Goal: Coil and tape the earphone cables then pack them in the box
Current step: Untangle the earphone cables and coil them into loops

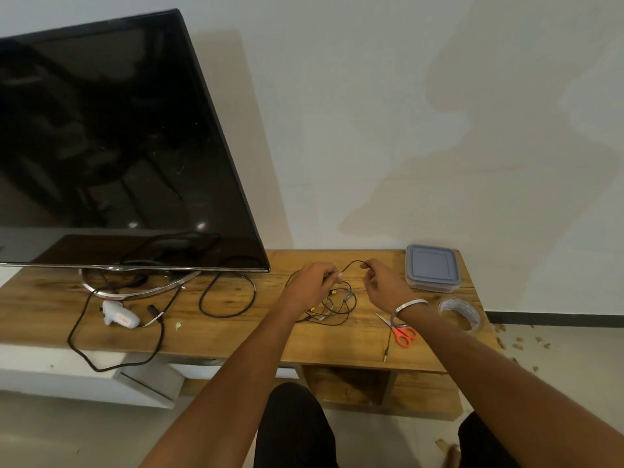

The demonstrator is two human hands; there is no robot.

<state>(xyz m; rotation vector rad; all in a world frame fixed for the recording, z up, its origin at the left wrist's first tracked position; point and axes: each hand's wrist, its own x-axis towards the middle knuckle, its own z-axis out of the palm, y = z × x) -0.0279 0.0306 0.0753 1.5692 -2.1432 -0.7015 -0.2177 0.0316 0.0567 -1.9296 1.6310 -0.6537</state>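
A thin black earphone cable [351,263] arcs between my two hands above the wooden table [236,332]. My left hand [312,282] pinches one side of the arc, and my right hand [385,285] pinches the other. The rest of the cable lies below them in a loose tangle [332,309] with yellow earbuds. Its jack end [386,356] trails to the table's front edge. A closed plastic box with a grey-blue lid [433,268] sits at the back right. A roll of clear tape [461,314] lies in front of the box.
Orange-handled scissors [401,332] lie beside my right wrist. A large dark TV [118,146] stands on the left half of the table, with thick black cables [229,295] looping under it. A white plug adapter [120,315] lies left of centre. Debris dots the floor at right.
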